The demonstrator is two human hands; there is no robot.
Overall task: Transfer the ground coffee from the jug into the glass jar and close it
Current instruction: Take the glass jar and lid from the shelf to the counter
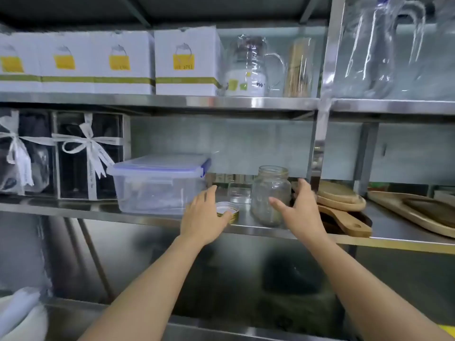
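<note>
Glass jar (pixel 270 195): upright on the steel shelf (pixel 152 219), mouth open, dark grounds showing low inside.
Lid (pixel 227 211): flat on the shelf just left of the jar — partly under the fingertips of the left hand.
Left hand (pixel 204 217): palm down, fingers spread, resting over the lid's near edge, nothing gripped.
Right hand (pixel 301 210): wide open, thumb toward the jar's right side — touching or just shy, cannot tell.
Plastic box (pixel 157 185): left of the lid, closed.
Wooden boards (pixel 342 205): stacked right of the jar.
</note>
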